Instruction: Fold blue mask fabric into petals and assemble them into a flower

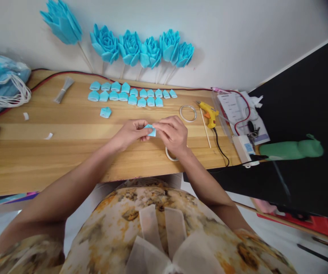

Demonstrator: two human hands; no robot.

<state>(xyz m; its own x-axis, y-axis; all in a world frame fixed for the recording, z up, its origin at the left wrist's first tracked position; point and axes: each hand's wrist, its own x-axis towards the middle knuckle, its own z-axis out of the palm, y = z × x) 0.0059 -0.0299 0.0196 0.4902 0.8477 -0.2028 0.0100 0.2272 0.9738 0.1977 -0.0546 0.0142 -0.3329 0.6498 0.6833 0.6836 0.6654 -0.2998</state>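
My left hand point(131, 134) and my right hand point(171, 134) meet over the middle of the wooden table point(67, 148). Both pinch one small light-blue folded piece point(151, 130) between their fingertips. A roll of tape point(170, 154) lies partly hidden under my right wrist. Several finished blue folded petals point(129, 93) lie in two rows farther back, and one more petal point(105, 112) sits alone in front of them.
Blue paper roses on sticks point(141, 49) lean on the wall. A yellow glue gun point(208, 113), a thin wooden stick point(205, 127), a tape ring point(188, 113) and a power strip point(245, 148) lie at right. A bag of blue face masks point(1, 85) sits at left.
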